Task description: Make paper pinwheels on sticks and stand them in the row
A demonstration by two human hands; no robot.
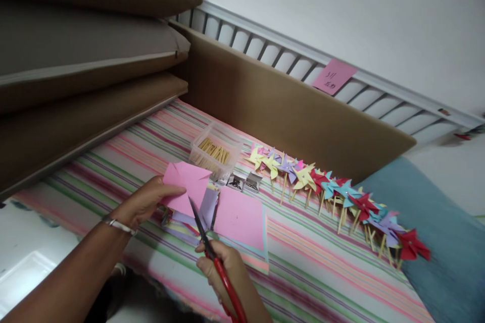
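Note:
My left hand [157, 196] pinches the left side of a pink paper square [191, 179], holding it above the striped cloth. Slits run inward from the corners of this sheet. In my right hand [229, 267] is a pair of red-handled scissors [230, 287], the dark blades reaching the lower edge of the pink square. Just right of the blades lies a stack of coloured paper [238, 217], pink on top with blue and orange edges below. Purple paper pieces [207, 207] lie partly hidden under the held sheet.
A clear plastic box [217, 149] holds short wooden sticks. Two small open boxes [244, 181] of tiny dark pieces stand beside it. A long row of paper pinwheels [326, 186] runs to the right. Thick cushions [91, 45] rise at left; a brown board [280, 91] stands behind.

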